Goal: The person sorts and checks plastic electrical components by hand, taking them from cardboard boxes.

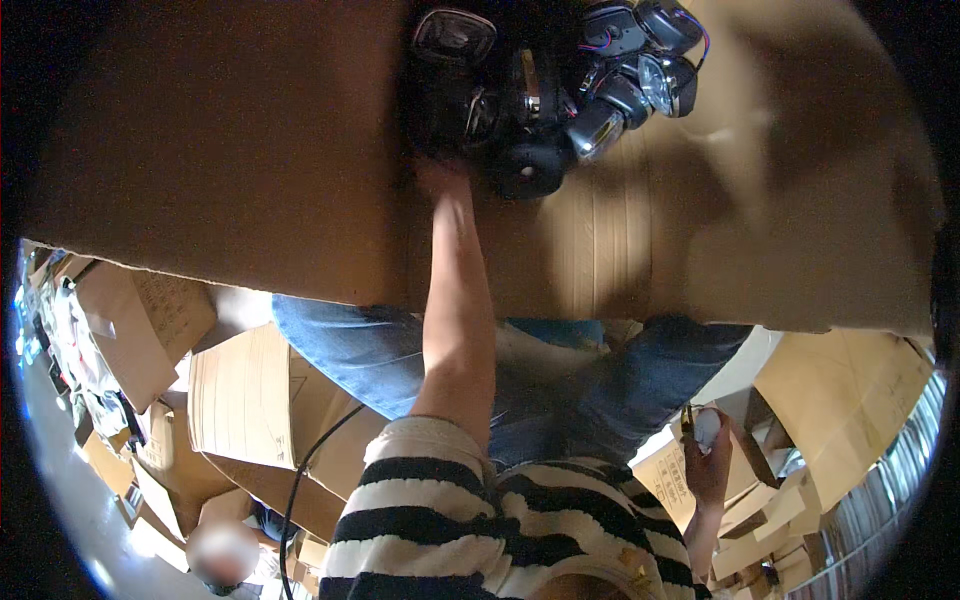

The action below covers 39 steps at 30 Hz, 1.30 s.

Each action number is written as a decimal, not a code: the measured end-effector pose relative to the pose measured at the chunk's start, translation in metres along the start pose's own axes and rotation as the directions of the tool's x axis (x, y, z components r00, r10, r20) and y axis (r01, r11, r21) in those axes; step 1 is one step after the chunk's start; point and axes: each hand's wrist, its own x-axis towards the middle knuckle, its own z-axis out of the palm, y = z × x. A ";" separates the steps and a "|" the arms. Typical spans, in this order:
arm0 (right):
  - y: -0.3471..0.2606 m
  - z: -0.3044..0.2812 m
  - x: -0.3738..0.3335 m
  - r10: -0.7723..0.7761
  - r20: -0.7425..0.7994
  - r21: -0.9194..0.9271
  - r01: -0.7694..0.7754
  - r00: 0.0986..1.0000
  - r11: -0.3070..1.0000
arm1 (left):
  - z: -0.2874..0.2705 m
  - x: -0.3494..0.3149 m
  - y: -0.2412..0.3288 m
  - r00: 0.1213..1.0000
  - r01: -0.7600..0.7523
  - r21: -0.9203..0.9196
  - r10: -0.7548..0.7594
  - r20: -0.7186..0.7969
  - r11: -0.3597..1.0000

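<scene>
Cardboard fills most of the view: a large brown cardboard sheet spans the far part of the scene, and flattened and folded cartons lie stacked at the near left, with more cartons at the near right. At the lower left edge a second person is partly visible among the boxes. Left of centre, a black cable runs across the cartons toward the wearer's striped shirt and blue jeans. At centre, the bare left forearm extends away from the body, and the left hand reaches the near edge of a cluster of black and chrome lamp-like parts lying on the cardboard sheet at far centre; shadow hides the fingers, so whether they close on a part cannot be told. Coloured wires show among the parts at the far right of the cluster. At the near right, the right hand is held low beside the body, closed around a small pale rounded object with a thin dark stem. Judging from this layout, the parts remain bunched together and unsorted, so most of the handling appears yet to be done.
</scene>
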 end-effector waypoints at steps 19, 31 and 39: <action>0.021 -0.018 -0.005 -0.006 0.181 0.232 -0.037 0.984 0.972 | -0.201 -0.176 0.157 0.184 -0.558 -0.653 0.843 0.505 0.513; 0.027 -0.036 -0.018 -0.126 0.096 0.508 0.060 0.987 0.859 | -0.244 -0.229 0.191 -0.187 -0.508 -0.791 0.853 0.488 0.341; 0.027 -0.044 -0.023 -0.126 0.121 0.569 0.035 0.985 0.822 | -0.261 -0.238 0.200 -0.373 -0.487 -0.845 0.822 0.431 0.222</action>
